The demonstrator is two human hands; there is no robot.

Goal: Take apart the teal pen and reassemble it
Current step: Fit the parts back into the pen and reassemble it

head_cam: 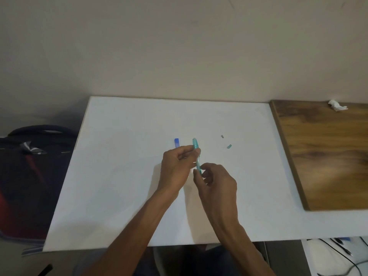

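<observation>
Teal pen (197,154) stands near-upright btwn both hands: left hand (176,168) grips upper barrel, right hand (216,181) pinches lower end, w/ fingers curled.

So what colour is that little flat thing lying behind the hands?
Blue. The small flat blue rectangular piece shows best in the head view, on the white table.
</observation>
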